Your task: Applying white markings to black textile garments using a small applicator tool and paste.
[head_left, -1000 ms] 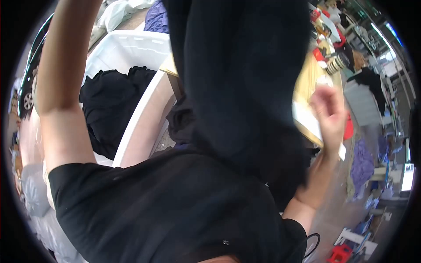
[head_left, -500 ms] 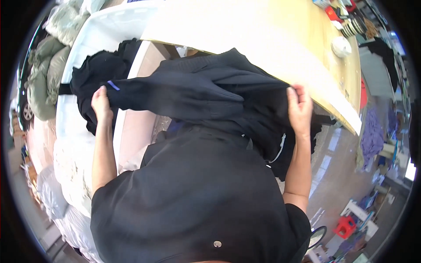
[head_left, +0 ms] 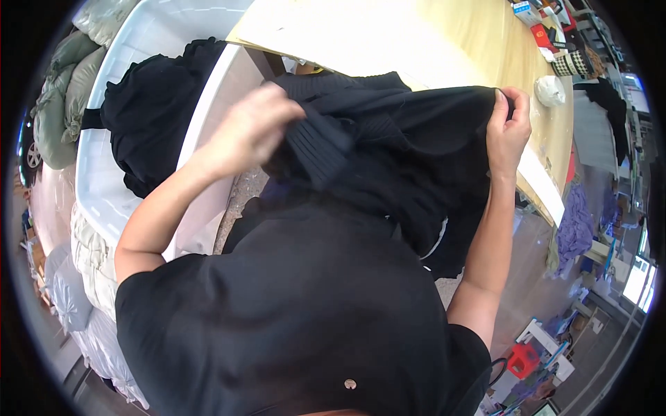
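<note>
At 2 o'clock, the right hand point(head_left: 509, 135) pinched the edge of the black garment point(head_left: 433, 128) between narrowed fingers, seemingly keeping it spread near the worktop point(head_left: 444, 41), while the left hand point(head_left: 250, 128) blurred at 11 o'clock, its fingers' grip impossible to tell.

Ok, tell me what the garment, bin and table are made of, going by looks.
Garment: soft knit-like fabric, matte black; it drapes in loose folds and shows ribbed bands.
Bin: probably plastic, whitish and smooth, with a molded-looking rim.
Table: wood or wood-look board, smooth; pale yellow with faint streaks like grain, though glare washes part out.
</note>
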The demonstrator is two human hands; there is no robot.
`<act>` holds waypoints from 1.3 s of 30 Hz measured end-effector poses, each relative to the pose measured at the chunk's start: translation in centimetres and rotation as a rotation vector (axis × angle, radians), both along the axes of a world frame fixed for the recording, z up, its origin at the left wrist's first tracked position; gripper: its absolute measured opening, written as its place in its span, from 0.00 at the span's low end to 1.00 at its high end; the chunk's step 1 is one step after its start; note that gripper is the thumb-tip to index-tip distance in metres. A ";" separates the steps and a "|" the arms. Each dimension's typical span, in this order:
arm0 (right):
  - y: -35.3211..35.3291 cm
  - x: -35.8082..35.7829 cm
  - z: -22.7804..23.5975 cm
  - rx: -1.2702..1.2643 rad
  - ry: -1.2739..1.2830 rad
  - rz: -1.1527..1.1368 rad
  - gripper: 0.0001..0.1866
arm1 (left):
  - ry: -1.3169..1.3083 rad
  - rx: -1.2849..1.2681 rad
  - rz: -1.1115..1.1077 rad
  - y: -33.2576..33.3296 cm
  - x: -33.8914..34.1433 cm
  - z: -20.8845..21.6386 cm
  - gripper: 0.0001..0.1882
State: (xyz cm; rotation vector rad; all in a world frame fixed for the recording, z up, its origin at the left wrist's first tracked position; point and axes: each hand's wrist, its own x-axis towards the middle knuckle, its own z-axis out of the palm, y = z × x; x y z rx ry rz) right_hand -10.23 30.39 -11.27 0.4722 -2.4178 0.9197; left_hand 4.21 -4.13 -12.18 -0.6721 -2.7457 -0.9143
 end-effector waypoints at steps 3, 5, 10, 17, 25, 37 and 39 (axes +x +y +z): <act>0.5 -0.4 -1.9 -0.025 0.012 0.010 0.04 | -0.071 0.415 0.540 -4.8 -0.1 -2.4 0.12; 0.1 -0.8 -3.2 0.018 -0.059 0.024 0.04 | -0.211 0.523 0.692 -7.7 0.6 -4.5 0.11; -3.6 5.1 -0.8 0.374 0.078 0.130 0.08 | -0.434 0.135 0.693 -7.8 3.2 -7.6 0.10; -4.1 12.1 -3.8 0.486 -0.510 0.706 0.13 | 0.236 -0.072 0.372 -2.8 1.9 -4.2 0.22; 0.8 9.6 -3.5 -0.870 -1.193 0.472 0.07 | 0.082 -0.186 -0.289 0.0 2.8 -6.0 0.10; 6.7 6.7 -3.7 -1.238 -1.196 0.507 0.14 | 0.155 -0.275 -0.425 0.6 2.3 -5.8 0.12; 7.2 6.7 -3.4 -1.234 -1.161 0.499 0.14 | 0.154 -0.172 -0.327 1.3 2.3 -5.9 0.11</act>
